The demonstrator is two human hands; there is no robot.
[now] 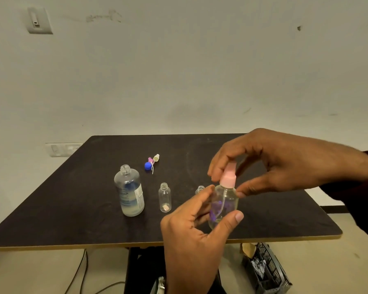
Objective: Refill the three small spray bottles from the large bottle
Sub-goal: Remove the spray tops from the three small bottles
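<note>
- The left hand [191, 228] grips a small clear plastic spray bottle [223, 204] above the dark counter's [72, 209] near edge.
- The right hand [263, 164] pinches its pink spray cap [228, 177]; the step looks like unscrewing.
- Next: lift the cap off, then pour from the large clear uncapped bottle [130, 189] standing mid-counter.

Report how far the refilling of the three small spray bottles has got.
Done: large bottle and small bottle stand uncapped; loose caps lie behind. In hand: left hand grips the pink-topped bottle, right hand pinches its pink sprayer. Left: the standing small bottle looks unfilled; another is mostly hidden.
</note>
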